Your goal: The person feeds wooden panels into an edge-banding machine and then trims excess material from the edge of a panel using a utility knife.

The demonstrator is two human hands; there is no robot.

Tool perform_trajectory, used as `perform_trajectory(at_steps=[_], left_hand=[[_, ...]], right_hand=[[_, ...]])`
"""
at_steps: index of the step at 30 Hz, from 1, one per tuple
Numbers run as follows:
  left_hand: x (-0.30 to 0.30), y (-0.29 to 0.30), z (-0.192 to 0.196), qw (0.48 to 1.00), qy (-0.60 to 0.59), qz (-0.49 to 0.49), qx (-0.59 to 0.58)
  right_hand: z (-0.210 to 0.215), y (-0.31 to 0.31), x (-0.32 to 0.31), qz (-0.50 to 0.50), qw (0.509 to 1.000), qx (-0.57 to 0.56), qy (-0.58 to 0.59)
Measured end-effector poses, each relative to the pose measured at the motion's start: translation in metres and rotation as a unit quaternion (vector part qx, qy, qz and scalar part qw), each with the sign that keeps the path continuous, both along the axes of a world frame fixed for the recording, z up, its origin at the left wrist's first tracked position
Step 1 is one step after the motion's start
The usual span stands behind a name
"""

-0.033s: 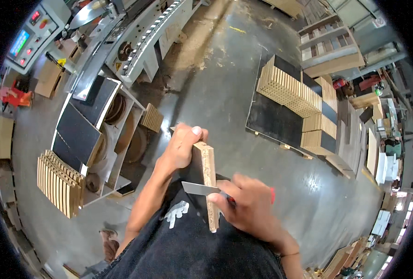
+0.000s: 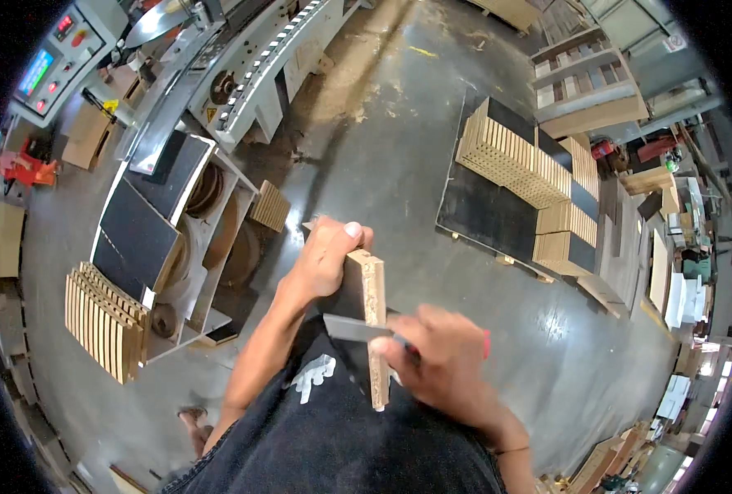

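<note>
Between my hands stands a dark-faced chipboard panel (image 2: 376, 288) with its raw, pale edge turned up, reaching back to the front of my black shirt. My left hand (image 2: 329, 255) is closed round the panel at its far end. In my right hand (image 2: 440, 354) is a flat-bladed metal scraper (image 2: 351, 328) with a red handle, most of which the fingers hide. Its blade lies across the panel's edge, the tip sticking out to the left. The thumb and fingers of my right hand are close to that edge and slightly blurred.
At left a low cabinet-like stand (image 2: 139, 235) carries dark panels, beside a stack of strips (image 2: 102, 325). A long machine (image 2: 259, 74) and its control panel (image 2: 49, 70) stand beyond. Stacked boards (image 2: 514, 156) lie on a dark base at right. A foot (image 2: 193, 424) shows lower left.
The panel, both hands and the scraper have shifted very slightly to the right. Both grips look the same. The foot at lower left has changed position a little.
</note>
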State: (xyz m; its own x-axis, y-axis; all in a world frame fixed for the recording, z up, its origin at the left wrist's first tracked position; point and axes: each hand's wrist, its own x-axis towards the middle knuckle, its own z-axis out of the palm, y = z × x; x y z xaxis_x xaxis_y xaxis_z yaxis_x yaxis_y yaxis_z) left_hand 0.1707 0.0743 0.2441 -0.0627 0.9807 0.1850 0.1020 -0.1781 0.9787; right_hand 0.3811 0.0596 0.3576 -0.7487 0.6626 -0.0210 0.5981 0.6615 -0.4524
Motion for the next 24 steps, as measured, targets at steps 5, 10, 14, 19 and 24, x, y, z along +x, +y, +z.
perform_trajectory(at_steps=[5, 10, 14, 19, 24], left_hand=[[0.001, -0.002, 0.001, 0.996, -0.077, 0.009, -0.054], [-0.009, -0.004, 0.004, 1.0, 0.019, -0.006, -0.014], [-0.006, -0.003, 0.001, 0.998, -0.048, 0.01, -0.045], [-0.008, -0.003, -0.002, 1.0, -0.005, 0.007, -0.016], [-0.01, -0.005, 0.001, 0.997, -0.036, -0.016, -0.064]], right_hand=[[0.005, 0.022, -0.02, -0.027, 0.996, 0.01, 0.08], [0.0, 0.012, -0.012, 0.007, 0.999, -0.007, 0.047], [0.006, 0.02, -0.022, -0.007, 0.999, -0.006, 0.047], [0.002, 0.016, -0.016, 0.01, 0.999, -0.022, 0.034], [0.006, 0.026, -0.024, 0.008, 0.998, -0.019, 0.055]])
